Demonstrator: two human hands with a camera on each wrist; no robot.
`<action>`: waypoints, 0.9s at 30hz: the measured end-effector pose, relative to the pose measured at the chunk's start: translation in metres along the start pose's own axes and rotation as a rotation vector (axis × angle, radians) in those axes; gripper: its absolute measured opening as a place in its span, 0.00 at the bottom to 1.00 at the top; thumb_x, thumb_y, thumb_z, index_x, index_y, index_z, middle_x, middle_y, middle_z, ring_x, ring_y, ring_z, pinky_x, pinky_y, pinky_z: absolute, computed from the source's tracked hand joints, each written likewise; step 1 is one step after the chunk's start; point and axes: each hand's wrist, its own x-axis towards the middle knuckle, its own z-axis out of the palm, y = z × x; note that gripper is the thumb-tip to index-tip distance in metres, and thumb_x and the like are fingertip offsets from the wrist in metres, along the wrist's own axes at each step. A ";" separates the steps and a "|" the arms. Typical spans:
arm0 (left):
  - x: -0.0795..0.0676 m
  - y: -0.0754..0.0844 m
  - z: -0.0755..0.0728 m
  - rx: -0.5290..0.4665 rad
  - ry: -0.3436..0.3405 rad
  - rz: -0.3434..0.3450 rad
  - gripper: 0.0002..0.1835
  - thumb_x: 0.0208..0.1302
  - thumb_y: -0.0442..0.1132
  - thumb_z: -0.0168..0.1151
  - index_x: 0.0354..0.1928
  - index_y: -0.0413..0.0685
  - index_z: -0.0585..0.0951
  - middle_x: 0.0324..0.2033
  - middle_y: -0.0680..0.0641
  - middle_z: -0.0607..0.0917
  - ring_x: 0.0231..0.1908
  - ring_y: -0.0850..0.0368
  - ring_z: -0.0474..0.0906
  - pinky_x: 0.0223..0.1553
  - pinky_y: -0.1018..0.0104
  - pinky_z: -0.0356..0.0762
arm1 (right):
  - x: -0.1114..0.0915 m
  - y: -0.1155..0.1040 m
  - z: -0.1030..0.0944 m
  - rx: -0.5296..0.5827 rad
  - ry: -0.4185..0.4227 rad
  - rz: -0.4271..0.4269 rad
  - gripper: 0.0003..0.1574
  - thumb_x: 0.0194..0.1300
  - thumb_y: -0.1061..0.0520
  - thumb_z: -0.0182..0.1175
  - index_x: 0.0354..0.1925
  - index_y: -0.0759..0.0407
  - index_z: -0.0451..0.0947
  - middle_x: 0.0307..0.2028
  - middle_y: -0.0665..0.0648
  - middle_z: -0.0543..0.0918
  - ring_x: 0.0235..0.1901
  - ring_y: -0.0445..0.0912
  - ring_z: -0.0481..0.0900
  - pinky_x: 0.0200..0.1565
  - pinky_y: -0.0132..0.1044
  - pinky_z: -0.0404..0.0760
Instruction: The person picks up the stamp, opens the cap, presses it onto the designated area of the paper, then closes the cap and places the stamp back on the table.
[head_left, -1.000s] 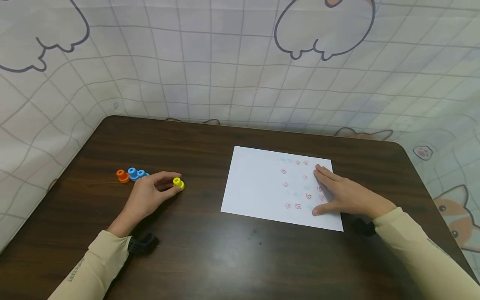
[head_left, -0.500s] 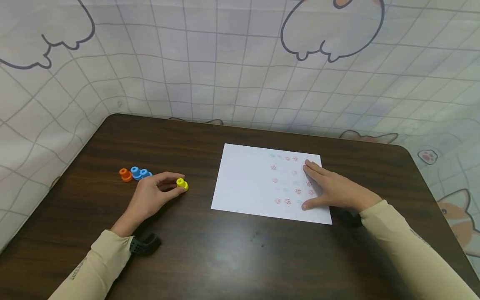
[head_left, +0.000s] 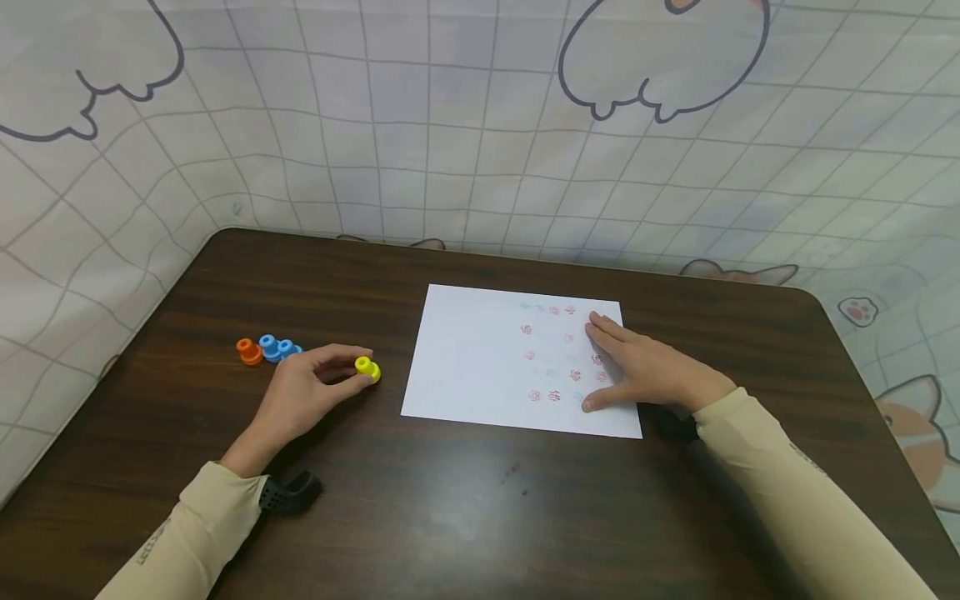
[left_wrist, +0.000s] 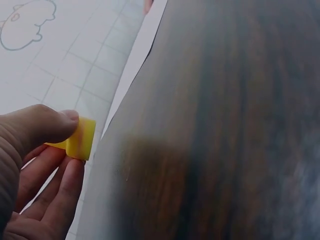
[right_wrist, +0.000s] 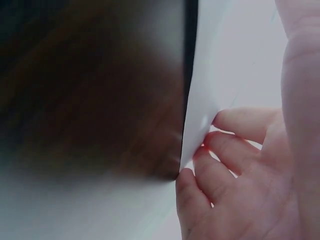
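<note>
My left hand [head_left: 300, 393] pinches a small yellow stamp [head_left: 367, 369] between thumb and fingers, left of a white sheet of paper [head_left: 468, 358]. In the left wrist view the thumb presses one side of the yellow stamp [left_wrist: 81, 140] and fingertips meet it from the other. Spread across the right part of the sheet, my right hand [head_left: 648, 367] rests with its fingers fairly straight. Red and faint blue-green stamped marks show on the paper beside it. An orange stamp [head_left: 248, 352] and blue stamps [head_left: 269, 347] stand behind the left hand, which partly covers one blue stamp.
Everything lies on a dark brown wooden table [head_left: 480, 525] with rounded far corners. A white cloth with grid lines and cartoon animals [head_left: 465, 125] hangs behind and around it. Each wrist wears a black band [head_left: 291, 493].
My right hand and the paper under it have slid left, toward the left hand. The left hand still holds the yellow stamp in nearly the same place.
</note>
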 end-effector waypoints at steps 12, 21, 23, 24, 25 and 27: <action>0.002 0.008 0.001 -0.017 0.010 0.006 0.20 0.63 0.40 0.75 0.57 0.49 0.86 0.51 0.42 0.91 0.49 0.46 0.90 0.53 0.54 0.87 | 0.006 -0.008 0.001 0.000 0.012 0.004 0.80 0.50 0.22 0.72 0.82 0.61 0.48 0.84 0.64 0.47 0.80 0.66 0.56 0.74 0.64 0.66; 0.004 0.016 0.003 -0.037 0.010 0.035 0.20 0.63 0.39 0.74 0.58 0.49 0.86 0.52 0.43 0.91 0.49 0.47 0.90 0.54 0.56 0.87 | 0.007 -0.009 0.002 0.028 0.020 -0.017 0.79 0.51 0.23 0.72 0.82 0.61 0.48 0.84 0.63 0.45 0.81 0.65 0.53 0.76 0.63 0.64; 0.005 0.018 0.004 -0.051 0.010 0.043 0.20 0.64 0.39 0.74 0.57 0.49 0.86 0.51 0.43 0.91 0.49 0.47 0.90 0.53 0.59 0.87 | 0.008 -0.009 0.002 0.028 0.030 -0.028 0.78 0.51 0.22 0.71 0.82 0.61 0.48 0.84 0.63 0.45 0.81 0.64 0.52 0.76 0.62 0.64; 0.006 0.019 0.005 -0.060 0.008 0.045 0.20 0.64 0.40 0.74 0.57 0.49 0.86 0.51 0.43 0.91 0.48 0.48 0.90 0.53 0.59 0.87 | 0.008 -0.009 0.001 0.027 0.038 -0.034 0.78 0.52 0.21 0.70 0.82 0.60 0.49 0.84 0.63 0.46 0.82 0.64 0.52 0.76 0.62 0.64; 0.006 0.020 0.005 -0.066 0.007 0.045 0.20 0.63 0.40 0.75 0.57 0.49 0.86 0.51 0.43 0.91 0.48 0.48 0.90 0.52 0.61 0.87 | 0.008 -0.009 0.001 0.026 0.042 -0.038 0.78 0.52 0.21 0.70 0.82 0.60 0.49 0.84 0.63 0.46 0.81 0.64 0.52 0.76 0.62 0.64; 0.006 0.021 0.005 -0.073 0.005 0.043 0.20 0.63 0.41 0.75 0.57 0.49 0.86 0.51 0.43 0.91 0.48 0.48 0.90 0.52 0.62 0.88 | 0.007 -0.009 -0.001 0.031 0.056 -0.039 0.76 0.53 0.21 0.69 0.82 0.58 0.50 0.84 0.63 0.46 0.81 0.65 0.53 0.76 0.63 0.64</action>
